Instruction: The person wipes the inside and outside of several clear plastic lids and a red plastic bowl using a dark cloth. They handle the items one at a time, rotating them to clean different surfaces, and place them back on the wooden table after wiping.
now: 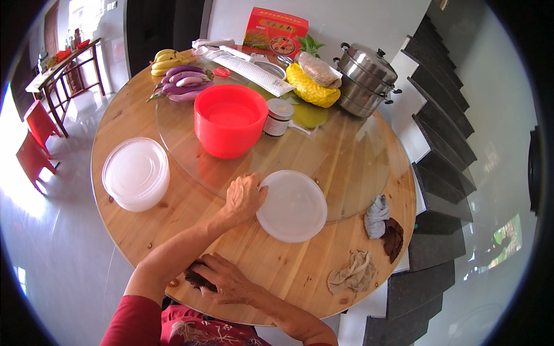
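Note:
My left hand [245,197] reaches over the wooden table, fingers curled at the left rim of a round, whitish plastic lid [291,206]. The lid lies flat, partly over the edge of the glass turntable. Closer to my body, my right hand [225,281] is closed on a dark cloth [199,279] at the table's near edge; the hand hides part of it. Left of my hands stands a round translucent plastic container [136,174] with its lid on. A red plastic basin [231,121] sits beyond my left hand, beside a lidded jar [278,117].
Bananas [167,61], purple eggplants [183,82], a red box [274,33], a yellow bag [312,86] and a steel steamer pot [366,79] stand at the back. Grey, brown and beige cloths [353,272] lie at right. Dark stairs [441,190] rise beside the table [300,288].

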The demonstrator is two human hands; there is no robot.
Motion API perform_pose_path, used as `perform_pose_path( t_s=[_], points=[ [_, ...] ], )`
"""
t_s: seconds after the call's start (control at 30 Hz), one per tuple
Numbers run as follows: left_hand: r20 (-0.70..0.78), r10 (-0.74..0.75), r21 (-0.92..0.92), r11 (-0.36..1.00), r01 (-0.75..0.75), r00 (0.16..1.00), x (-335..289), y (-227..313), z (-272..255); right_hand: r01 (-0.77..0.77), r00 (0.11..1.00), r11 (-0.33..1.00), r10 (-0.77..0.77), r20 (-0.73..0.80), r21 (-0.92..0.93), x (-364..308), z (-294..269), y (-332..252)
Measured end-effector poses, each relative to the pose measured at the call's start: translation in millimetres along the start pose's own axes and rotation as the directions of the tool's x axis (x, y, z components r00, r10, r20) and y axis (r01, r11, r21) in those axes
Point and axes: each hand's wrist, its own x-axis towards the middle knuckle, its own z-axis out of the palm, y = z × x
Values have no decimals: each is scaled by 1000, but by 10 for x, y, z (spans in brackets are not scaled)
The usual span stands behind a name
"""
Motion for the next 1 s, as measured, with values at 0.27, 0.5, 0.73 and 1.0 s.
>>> perform_pose_path(
  t_s=[0.27,0.5,0.73,1.0],
  points=[
    [-67,25,-27,999,-27,997,67,-23,-173,-25,1000,1000,25,13,3,-18,28,17],
    [-59,-29,-32,999,28,998,131,-155,-147,-44,998,999,44,37,0,-18,4,12],
    [137,-259,-13,965,263,956,230,-156,-293,-45,998,999,45,44,-5,-17,11,20],
    [234,-338,40,940,338,912,216,-124,-368,-30,998,999,32,55,-36,-16,2,25]
  ],
)
